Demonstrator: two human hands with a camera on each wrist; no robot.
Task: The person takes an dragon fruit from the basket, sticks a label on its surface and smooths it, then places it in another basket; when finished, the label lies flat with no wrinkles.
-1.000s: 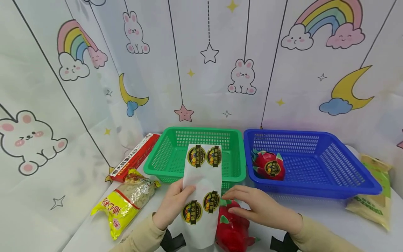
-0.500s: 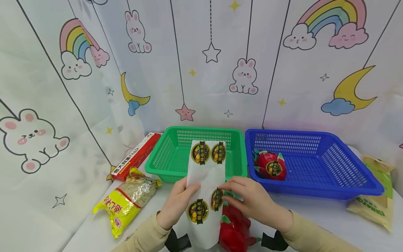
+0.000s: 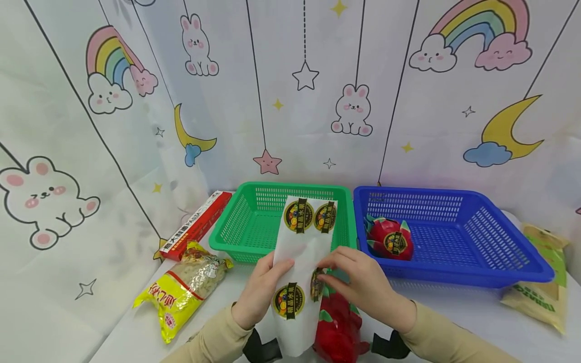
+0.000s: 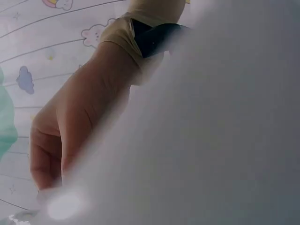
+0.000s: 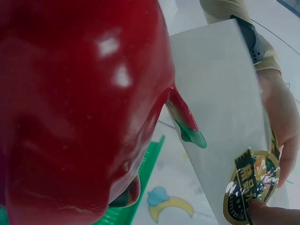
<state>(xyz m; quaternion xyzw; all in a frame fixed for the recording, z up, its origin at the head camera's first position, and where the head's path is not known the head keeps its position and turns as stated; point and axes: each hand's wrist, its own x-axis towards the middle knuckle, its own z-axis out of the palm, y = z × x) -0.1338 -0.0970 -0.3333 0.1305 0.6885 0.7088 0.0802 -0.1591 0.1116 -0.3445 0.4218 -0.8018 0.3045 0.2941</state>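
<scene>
My left hand [image 3: 260, 287] grips the left edge of a white sheet of round stickers [image 3: 301, 252], thumb on its front. At the sheet's right edge, my right hand [image 3: 363, 282] pinches a black-and-gold sticker [image 3: 316, 285] between thumb and fingers; that sticker is bent. In the right wrist view, a fingertip presses on the sticker [image 5: 251, 187]. A red dragon fruit [image 3: 338, 327] with green tips lies under the right hand, partly behind the sheet. It fills much of the right wrist view. A pale blur covers most of the left wrist view.
Behind the sheet stands a green basket [image 3: 218, 242]. Beside it, a blue basket [image 3: 454, 272] holds another dragon fruit [image 3: 390, 237] bearing a sticker. To the left lie a yellow bag [image 3: 183, 287] and a red box [image 3: 196, 225]; at far right is a green-and-tan bag [image 3: 540, 282].
My right hand has moved left from above the dragon fruit onto the sticker at the sheet's edge. The sheet has shifted right and up and tilted, and the sticker now bends.
</scene>
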